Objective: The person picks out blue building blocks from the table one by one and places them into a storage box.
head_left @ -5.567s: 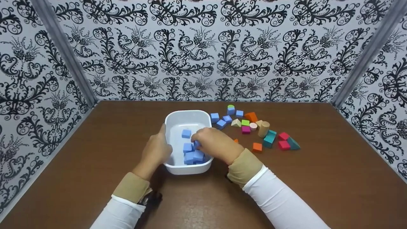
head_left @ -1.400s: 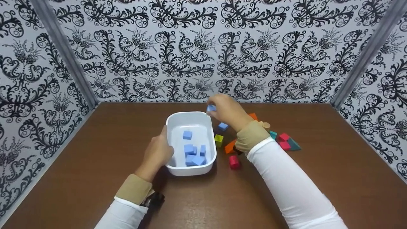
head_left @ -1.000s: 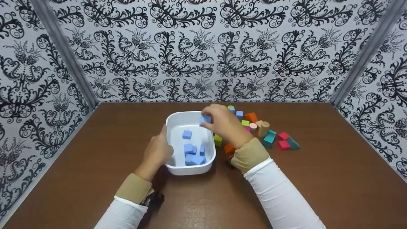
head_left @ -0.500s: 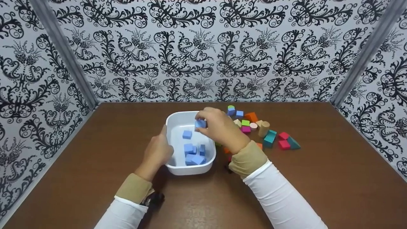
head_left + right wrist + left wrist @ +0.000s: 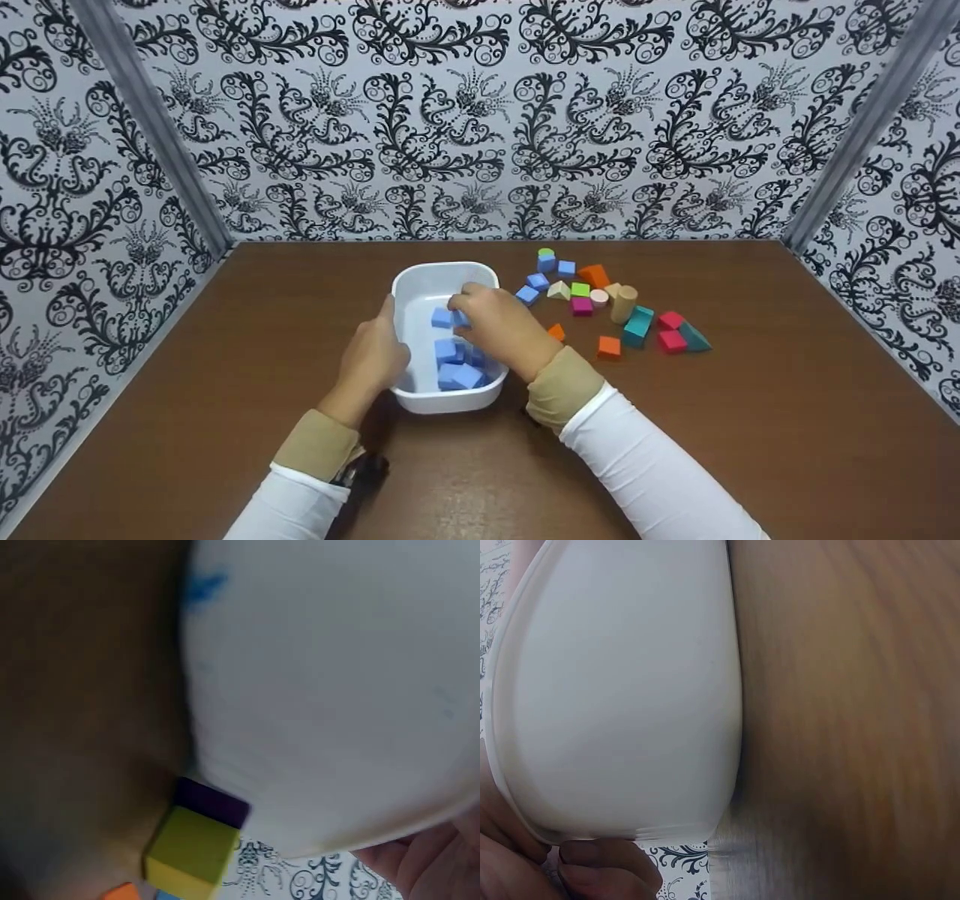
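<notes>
My left hand (image 5: 371,352) grips the left rim of a white plastic tub (image 5: 446,403); its curled fingers (image 5: 604,870) show at the rim in the left wrist view. Inside the tub, my right hand (image 5: 499,326) pinches a blue block (image 5: 460,319) low over the floor, beside another blue block (image 5: 442,318). Several more blue blocks (image 5: 469,376) lie heaped in the near half of the tub. My right hand partly hides the held block and the tub's right rim. In the right wrist view the tub's outer wall (image 5: 337,690) fills much of the picture.
Right of the tub on the brown table (image 5: 750,420) lie several blue blocks (image 5: 527,295), orange blocks (image 5: 609,347), teal blocks (image 5: 638,327), red blocks (image 5: 672,342) and a wooden cylinder (image 5: 624,304). A yellow-green block (image 5: 193,851) stands close to the tub. Patterned walls (image 5: 480,135) enclose the table.
My right hand has carried a blue block from beyond the tub's right rim down into the tub. One blue block beside that rim is gone from the table. My left hand has stayed put.
</notes>
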`<state>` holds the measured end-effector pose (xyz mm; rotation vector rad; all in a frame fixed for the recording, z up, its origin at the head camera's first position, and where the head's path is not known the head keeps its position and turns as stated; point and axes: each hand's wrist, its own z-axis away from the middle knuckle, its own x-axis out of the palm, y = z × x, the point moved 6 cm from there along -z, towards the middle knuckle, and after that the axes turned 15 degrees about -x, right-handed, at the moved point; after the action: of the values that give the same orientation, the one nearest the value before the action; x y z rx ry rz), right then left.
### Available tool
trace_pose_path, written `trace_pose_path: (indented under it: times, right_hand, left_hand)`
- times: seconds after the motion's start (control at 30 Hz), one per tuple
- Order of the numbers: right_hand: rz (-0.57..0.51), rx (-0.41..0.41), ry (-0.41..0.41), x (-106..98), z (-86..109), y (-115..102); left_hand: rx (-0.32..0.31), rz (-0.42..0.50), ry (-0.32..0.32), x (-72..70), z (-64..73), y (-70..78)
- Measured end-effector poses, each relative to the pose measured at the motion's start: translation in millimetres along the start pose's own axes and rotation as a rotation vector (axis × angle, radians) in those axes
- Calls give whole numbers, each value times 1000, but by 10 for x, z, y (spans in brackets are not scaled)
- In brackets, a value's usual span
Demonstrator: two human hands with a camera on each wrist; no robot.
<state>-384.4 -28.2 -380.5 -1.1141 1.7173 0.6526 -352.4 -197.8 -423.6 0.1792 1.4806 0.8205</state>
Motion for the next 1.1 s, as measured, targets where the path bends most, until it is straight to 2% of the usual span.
trace_pose_path:
  times: [0.2, 0.4, 0.7, 0.8, 1.1]
  right_hand:
    - [19, 18, -22, 62, 23, 29]
    - [33, -7, -30, 84, 34, 11]
    - [48, 8, -93, 180, 34, 33]
    - [49, 15, -96, 187, 36, 41]
    - [28, 8, -88, 189, 29, 35]
  left_hand:
    - [3, 20, -2, 2, -1, 13]
    - [5, 24, 0, 5, -4, 10]
    - [7, 17, 5, -1, -5, 12]
    - [16, 9, 19, -7, -7, 9]
    - [10, 22, 9, -4, -13, 0]
